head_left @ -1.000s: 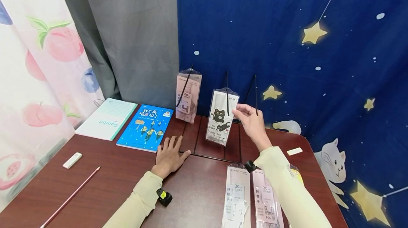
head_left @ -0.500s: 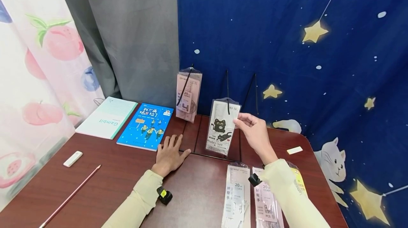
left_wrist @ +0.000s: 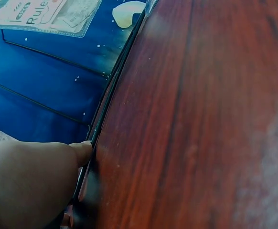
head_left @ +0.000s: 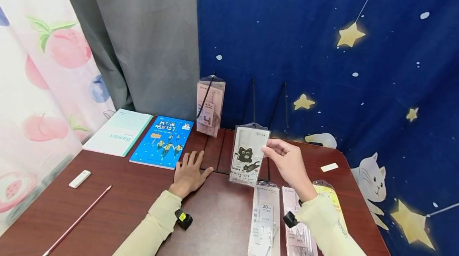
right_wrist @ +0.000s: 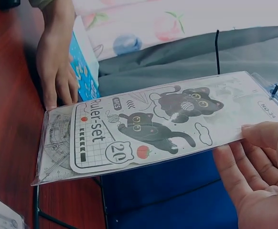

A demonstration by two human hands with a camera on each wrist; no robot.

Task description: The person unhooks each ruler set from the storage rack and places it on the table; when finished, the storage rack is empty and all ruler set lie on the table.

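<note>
My right hand (head_left: pixel 287 164) pinches the right edge of a clear packet, a ruler set (head_left: pixel 248 154) with black cats on its card, between thumb and fingers. The packet is held nearly upright, its top just below the middle hook (head_left: pixel 253 96) of a black wire rack. In the right wrist view a small dark tip shows at the packet's top; I cannot tell whether it passes through the hole. My left hand (head_left: pixel 188 174) rests with spread fingers at the rack's base, and a fingertip touches the base wire (left_wrist: pixel 97 126) in the left wrist view.
A pink ruler packet (head_left: pixel 210 106) hangs on the left hook. Several more packets, one pale (head_left: pixel 266 220) and one yellow (head_left: pixel 331 200), lie at front right. A blue book (head_left: pixel 162 142), a notebook (head_left: pixel 118 132), erasers and a pencil (head_left: pixel 79 220) lie on the table.
My right hand has drawn the ruler set down and toward me, and the middle hook no longer crosses its front. The left hand has stayed in place.
</note>
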